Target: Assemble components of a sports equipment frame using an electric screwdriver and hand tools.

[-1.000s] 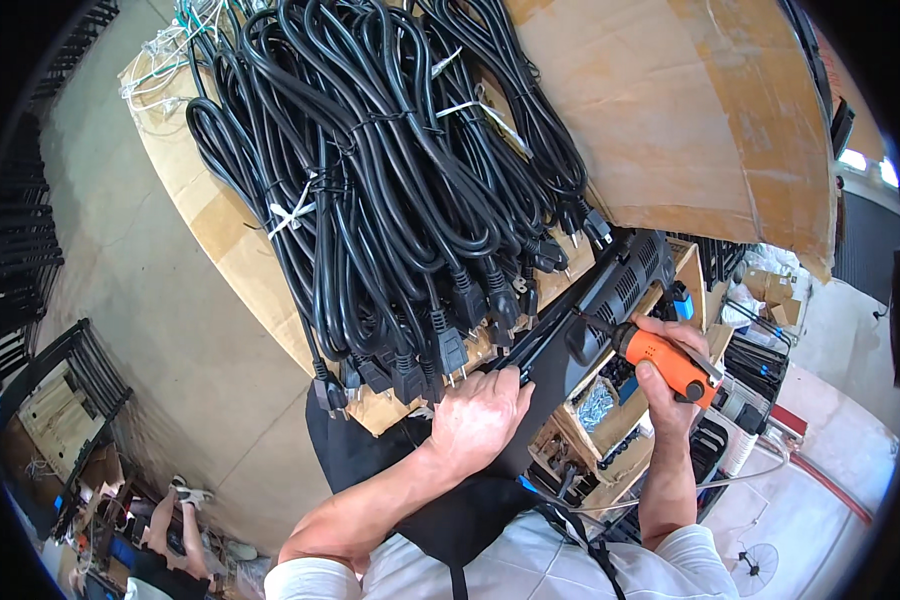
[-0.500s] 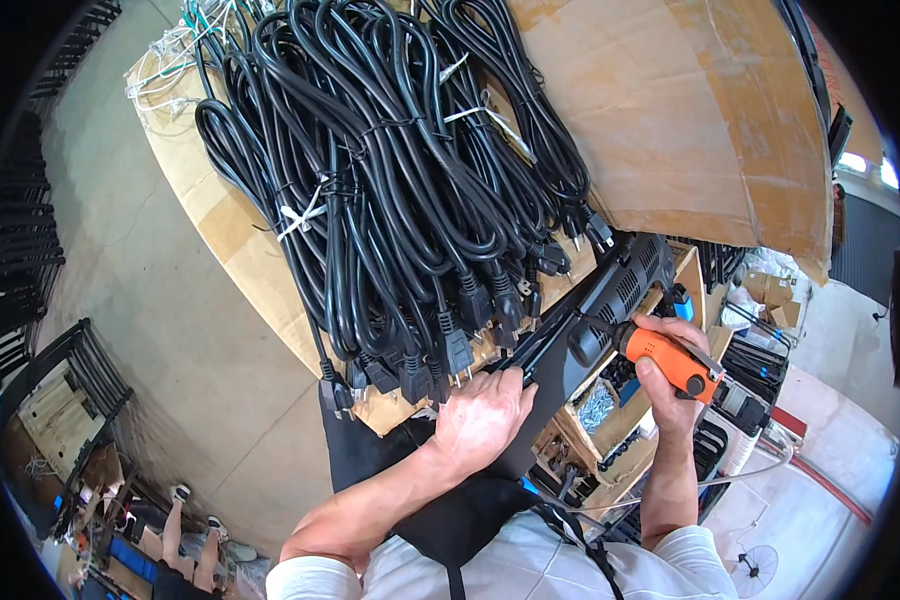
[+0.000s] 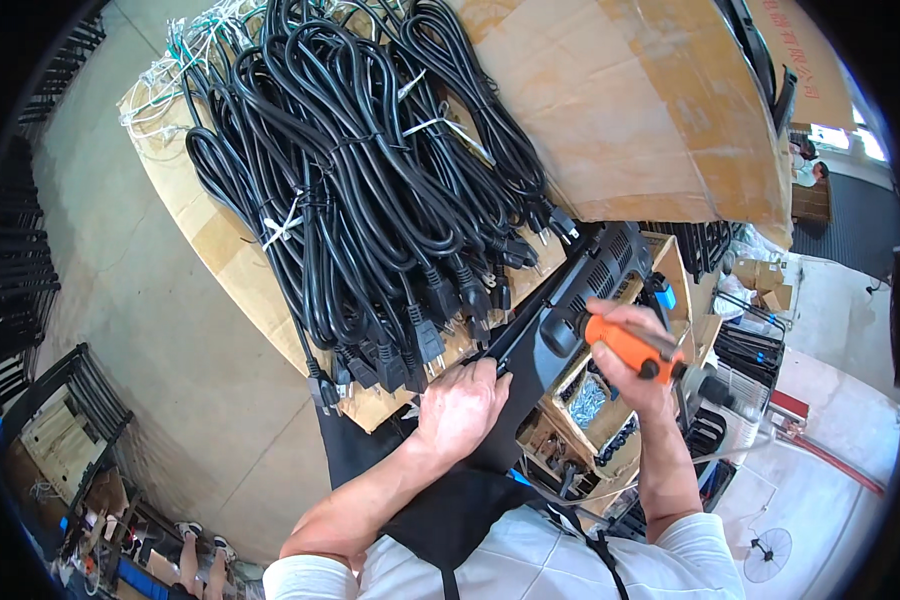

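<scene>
Head: orange power tool (image 3: 622,343) within right grip (image 3: 644,390).

Round fan (image 3: 767,553), stacked black frames (image 3: 14,258), concrete floor (image 3: 120,265)

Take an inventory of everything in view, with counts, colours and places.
Power cords: many, black, heaped upper centre.
Thin wires: several, white and green, upper left.
Cardboard: several pieces, brown, under cords and upper right.
Vented housing: one, black, right of plugs.
Power tool: one, orange, right of centre.
Small metal pieces: many, silver, in wooden bin.
Hose: one, red, lower right.
Fan: one, dark, lower right.
Co-worker's legs: two, lower left.
Left hand: one, bare, near plugs.
Right hand: one, bare, gripping tool.
</scene>
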Tool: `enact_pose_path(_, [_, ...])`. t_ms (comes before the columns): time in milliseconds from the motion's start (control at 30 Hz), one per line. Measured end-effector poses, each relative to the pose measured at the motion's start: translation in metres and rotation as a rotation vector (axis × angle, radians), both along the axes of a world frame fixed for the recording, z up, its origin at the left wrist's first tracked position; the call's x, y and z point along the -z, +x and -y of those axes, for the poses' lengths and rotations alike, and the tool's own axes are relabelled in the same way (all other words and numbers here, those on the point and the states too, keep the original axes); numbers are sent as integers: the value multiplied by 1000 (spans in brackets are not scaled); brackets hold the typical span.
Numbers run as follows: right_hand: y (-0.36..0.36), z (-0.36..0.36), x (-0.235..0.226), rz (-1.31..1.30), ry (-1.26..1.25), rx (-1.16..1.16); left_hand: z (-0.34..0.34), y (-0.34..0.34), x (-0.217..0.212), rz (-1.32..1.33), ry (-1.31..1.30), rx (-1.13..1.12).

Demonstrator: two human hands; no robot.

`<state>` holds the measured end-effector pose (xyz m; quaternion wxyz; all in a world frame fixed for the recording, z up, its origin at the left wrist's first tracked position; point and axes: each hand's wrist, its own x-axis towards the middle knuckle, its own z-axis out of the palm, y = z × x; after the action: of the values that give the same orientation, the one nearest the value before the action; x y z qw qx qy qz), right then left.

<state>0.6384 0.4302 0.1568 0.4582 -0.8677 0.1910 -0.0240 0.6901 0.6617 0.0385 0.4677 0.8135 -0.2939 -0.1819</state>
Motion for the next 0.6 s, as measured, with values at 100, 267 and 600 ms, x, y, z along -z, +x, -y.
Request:
enact_pose_path(100, [5,1,-2,9,49,40,-4,0,-2,78,52,-1])
enact_pose_path(267, [4,0,0,33,85,43,-30,-18,0,65,98,-34])
enact_pose_path(600, [-16,-7,-6,198,87,58,-95,-62,-4,-1044,-158,-332])
